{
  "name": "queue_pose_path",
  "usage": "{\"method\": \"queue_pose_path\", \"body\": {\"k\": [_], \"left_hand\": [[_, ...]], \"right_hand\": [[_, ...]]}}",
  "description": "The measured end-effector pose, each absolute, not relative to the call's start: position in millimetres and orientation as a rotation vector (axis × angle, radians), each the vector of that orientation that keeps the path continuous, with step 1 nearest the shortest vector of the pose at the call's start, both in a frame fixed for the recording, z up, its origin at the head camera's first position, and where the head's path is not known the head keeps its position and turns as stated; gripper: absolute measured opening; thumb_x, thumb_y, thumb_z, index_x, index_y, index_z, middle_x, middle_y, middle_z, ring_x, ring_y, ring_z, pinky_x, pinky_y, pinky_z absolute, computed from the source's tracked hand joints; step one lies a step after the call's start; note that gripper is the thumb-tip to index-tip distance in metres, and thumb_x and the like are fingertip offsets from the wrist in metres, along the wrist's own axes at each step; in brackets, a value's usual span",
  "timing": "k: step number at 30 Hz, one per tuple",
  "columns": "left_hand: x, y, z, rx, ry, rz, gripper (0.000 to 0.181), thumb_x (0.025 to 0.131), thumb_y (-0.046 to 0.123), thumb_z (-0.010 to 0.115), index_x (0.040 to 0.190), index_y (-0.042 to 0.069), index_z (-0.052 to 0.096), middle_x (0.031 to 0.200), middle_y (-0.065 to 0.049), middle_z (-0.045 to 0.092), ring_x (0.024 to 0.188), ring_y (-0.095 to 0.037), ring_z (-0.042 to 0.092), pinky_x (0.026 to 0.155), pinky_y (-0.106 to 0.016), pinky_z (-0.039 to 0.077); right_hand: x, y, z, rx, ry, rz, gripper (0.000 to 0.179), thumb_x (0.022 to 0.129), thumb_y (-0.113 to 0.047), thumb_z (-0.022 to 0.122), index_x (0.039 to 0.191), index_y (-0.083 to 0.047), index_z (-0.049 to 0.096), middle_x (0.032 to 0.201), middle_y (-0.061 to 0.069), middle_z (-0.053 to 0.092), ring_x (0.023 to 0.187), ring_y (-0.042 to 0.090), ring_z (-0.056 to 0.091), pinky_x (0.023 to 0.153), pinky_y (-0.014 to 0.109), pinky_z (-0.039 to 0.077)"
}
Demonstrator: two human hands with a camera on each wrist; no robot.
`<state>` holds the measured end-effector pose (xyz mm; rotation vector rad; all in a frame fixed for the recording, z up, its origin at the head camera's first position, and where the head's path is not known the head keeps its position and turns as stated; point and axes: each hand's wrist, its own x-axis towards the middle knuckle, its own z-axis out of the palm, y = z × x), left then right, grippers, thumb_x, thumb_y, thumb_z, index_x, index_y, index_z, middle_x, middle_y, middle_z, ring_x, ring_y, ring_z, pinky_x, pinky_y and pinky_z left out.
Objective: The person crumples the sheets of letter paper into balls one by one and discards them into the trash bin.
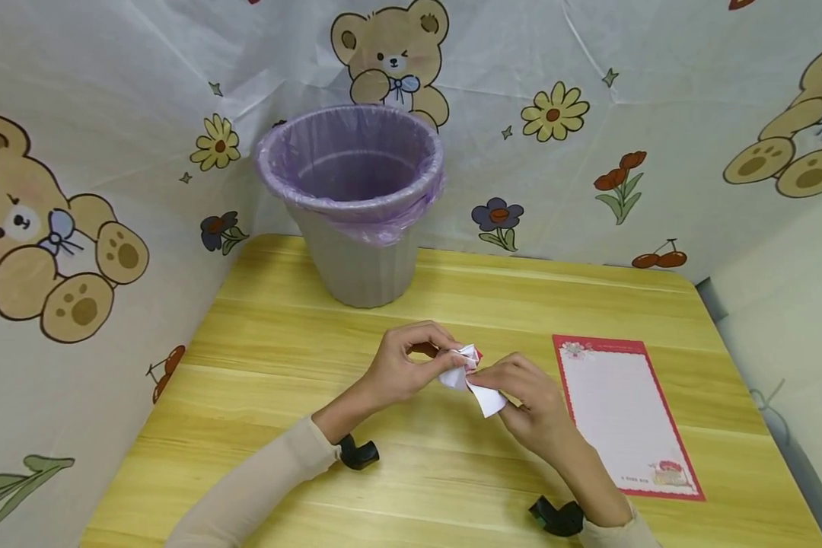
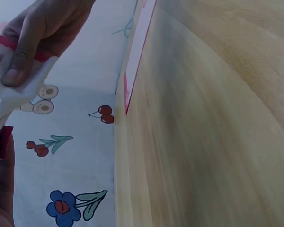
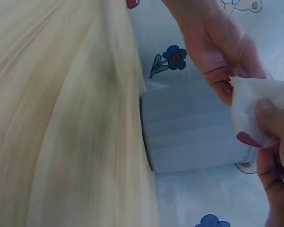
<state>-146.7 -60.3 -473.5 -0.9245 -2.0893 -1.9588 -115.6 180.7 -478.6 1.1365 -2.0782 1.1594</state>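
Observation:
Above the middle of the table, both hands hold one crumpled piece of white paper point(image 1: 488, 400) with red edges. My left hand point(image 1: 406, 361) pinches its left part between thumb and fingers. On the other side my right hand point(image 1: 530, 396) pinches the paper's right part, thumb underneath in the head view. The left wrist view shows the creased paper point(image 2: 12, 97) spread between the two hands. In the right wrist view, the right thumb presses on the paper point(image 3: 255, 101), and the left hand point(image 3: 222, 47) grips behind it.
A flat red-bordered sheet of letter paper point(image 1: 623, 411) lies on the table point(image 1: 260, 365), right of the hands. Behind them stands a grey bin point(image 1: 366, 266) with a purple liner point(image 1: 383, 217). A bear-printed cloth point(image 1: 493, 46) hangs around the table. Black wrist devices point(image 1: 359, 454) sit by both cuffs.

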Motion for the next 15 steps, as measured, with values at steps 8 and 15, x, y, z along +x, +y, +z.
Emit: {"method": "queue_pose_path", "body": {"k": [8,15], "left_hand": [[-146.8,-62.6,-482.8,-0.926,-2.16,-1.892,0.006,0.094,0.011,0.084,0.099,0.01,0.081,0.103,-0.008,0.082,0.093,-0.01,0.076,0.078,-0.032,0.068],[-147.8,-61.3,-483.9,-0.973,-2.164,-1.833,0.012,0.093,0.009,0.084,0.104,0.01,0.082,0.102,-0.008,0.083,0.09,-0.01,0.077,0.075,-0.029,0.067]], "right_hand": [[-112.9,181.2,-477.0,1.152,-2.239,1.309,0.022,0.097,-0.002,0.078,0.115,-0.015,0.077,0.105,0.0,0.078,0.096,0.009,0.068,0.084,0.013,0.056],[-115.1,177.8,-477.9,0.96,-2.322,1.539,0.046,0.082,0.02,0.079,0.119,-0.006,0.068,0.11,0.006,0.068,0.085,0.007,0.066,0.071,0.017,0.06]]}}
